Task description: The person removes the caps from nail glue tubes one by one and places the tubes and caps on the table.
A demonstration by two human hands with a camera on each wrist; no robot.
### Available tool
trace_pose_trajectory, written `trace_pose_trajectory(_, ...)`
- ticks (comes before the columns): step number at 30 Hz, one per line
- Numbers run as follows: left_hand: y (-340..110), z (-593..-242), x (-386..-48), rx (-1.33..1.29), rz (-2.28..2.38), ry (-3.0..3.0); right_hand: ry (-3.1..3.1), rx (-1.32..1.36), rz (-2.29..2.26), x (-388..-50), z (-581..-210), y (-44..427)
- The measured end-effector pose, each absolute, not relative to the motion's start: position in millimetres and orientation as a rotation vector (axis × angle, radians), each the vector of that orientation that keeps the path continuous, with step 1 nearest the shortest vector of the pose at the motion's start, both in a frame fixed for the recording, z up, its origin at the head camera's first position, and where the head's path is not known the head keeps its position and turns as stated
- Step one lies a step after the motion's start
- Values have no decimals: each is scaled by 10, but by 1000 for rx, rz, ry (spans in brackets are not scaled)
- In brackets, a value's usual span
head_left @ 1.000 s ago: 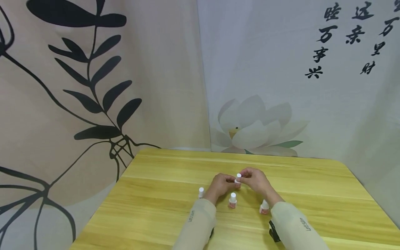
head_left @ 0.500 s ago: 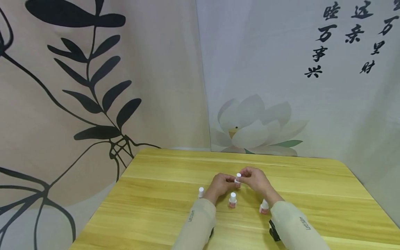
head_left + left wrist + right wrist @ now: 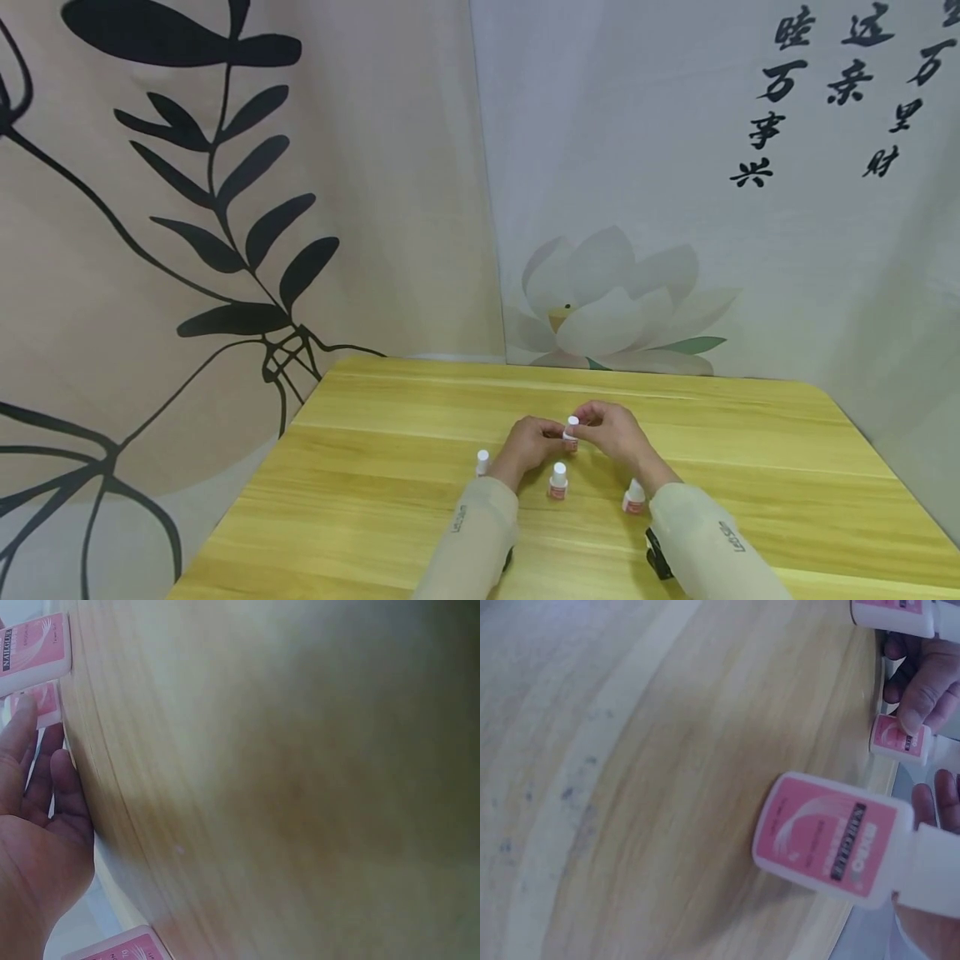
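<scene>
Four small nail glue bottles, white-capped and pink-labelled, are seen on or just above the worktop [image 3: 405, 408]. One, the held nail glue bottle [image 3: 571, 444], is located between the two hands, beyond the other three. Its body is grasped by the left hand [image 3: 534, 440], the thumb laid on the label; its white cap [image 3: 573, 421] is pinched by the right hand [image 3: 615, 432]. Whether its base is touching the wood cannot be told.

Remaining bottles, all capped: the middle bottle [image 3: 557, 486] is stood upright in front of the held one; the right bottle [image 3: 633, 499] is placed just beside the right sleeve [image 3: 708, 533]; the left bottle [image 3: 483, 461] is partly hidden by the left forearm — its cap is visible. A black device [image 3: 658, 554] is noted at the right cuff.

Behind the worktop, a pale fabric backdrop [image 3: 405, 208] is printed with dark leaves, a lotus [image 3: 615, 308] and Chinese characters [image 3: 780, 83].
</scene>
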State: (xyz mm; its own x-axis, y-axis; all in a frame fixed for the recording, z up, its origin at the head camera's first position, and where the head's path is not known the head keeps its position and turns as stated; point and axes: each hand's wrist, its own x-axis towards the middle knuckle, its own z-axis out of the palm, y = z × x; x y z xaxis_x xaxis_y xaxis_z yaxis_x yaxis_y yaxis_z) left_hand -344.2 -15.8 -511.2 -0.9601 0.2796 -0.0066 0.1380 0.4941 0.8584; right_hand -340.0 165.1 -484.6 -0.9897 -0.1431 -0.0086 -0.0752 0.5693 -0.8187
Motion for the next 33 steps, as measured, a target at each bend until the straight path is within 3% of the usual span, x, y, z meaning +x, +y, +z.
trace_pose_trajectory(33, -156, -5157, -3477, 374, 1450, 2598, 2700, -178, -1429, -3411, -4844, 1642)
